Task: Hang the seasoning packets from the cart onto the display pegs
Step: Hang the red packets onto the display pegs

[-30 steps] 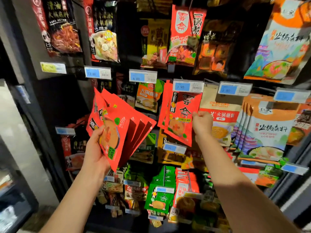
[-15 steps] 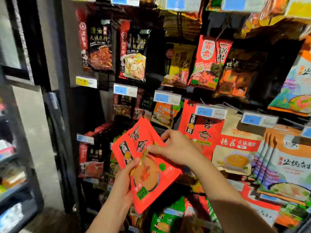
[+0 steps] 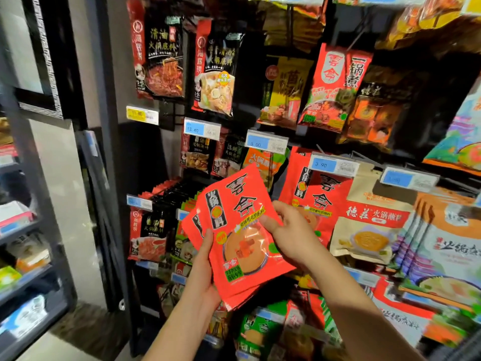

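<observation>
Fingers (image 3: 208, 239) of the left hand (image 3: 205, 280) curl round the lower left edge of a stack of red seasoning packets (image 3: 234, 204), thumb on its front. Right hand (image 3: 294, 238) fingers pinch the front packet (image 3: 244, 254) at its right edge. The stack is held near, before the display (image 3: 148, 157), just left of matching hanging packets (image 3: 325, 196) under a 3.90 price tag (image 3: 333, 165).

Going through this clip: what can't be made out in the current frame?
Head view:
- The cart: outside the frame.
- How many red packets the left hand grips: the front one covers the rest.
- The right hand's fingertips behind the packets: hidden by them.
- The peg behind the 3.90 tag: covered by the tag.
- The price on the neighbouring tag to its right: blurred.
</observation>
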{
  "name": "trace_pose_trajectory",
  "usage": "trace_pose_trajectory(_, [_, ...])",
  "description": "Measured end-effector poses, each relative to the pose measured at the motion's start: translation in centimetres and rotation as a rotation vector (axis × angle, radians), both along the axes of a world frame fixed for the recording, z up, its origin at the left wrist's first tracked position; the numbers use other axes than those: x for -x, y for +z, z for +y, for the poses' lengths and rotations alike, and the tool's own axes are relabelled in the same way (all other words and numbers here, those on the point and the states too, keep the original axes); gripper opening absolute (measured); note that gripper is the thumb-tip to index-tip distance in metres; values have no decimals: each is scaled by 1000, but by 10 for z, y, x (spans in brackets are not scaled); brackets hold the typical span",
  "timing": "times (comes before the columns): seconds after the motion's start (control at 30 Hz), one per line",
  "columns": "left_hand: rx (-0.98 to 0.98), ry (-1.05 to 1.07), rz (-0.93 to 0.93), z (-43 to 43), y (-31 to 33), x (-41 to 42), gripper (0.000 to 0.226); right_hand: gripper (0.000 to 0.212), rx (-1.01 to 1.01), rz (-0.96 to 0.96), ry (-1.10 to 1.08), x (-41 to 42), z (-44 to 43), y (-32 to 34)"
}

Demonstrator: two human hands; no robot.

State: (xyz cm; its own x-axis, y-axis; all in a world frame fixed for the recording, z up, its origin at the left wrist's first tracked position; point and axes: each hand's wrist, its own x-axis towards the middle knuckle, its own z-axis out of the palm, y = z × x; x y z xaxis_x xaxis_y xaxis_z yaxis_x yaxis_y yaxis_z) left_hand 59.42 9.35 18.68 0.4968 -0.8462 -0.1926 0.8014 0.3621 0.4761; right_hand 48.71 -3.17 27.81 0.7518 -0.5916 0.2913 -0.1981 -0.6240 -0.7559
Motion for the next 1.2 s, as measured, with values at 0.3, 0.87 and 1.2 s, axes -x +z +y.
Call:
trace_pose_trajectory(0.3, [-123, 58, -29, -12, -15, 5, 39, 25, -359, -307, -173, 51, -22, -20])
trace_pose_trajectory(0.87, [-212, 245, -82, -16, -25, -10, 37, 33, -665, -516, -355, 101, -92, -34])
trace_pose_trajectory(1.2, [-137, 224, -99, -33, -21, 9, 38, 30, -509, -590, -339, 80, -105, -39])
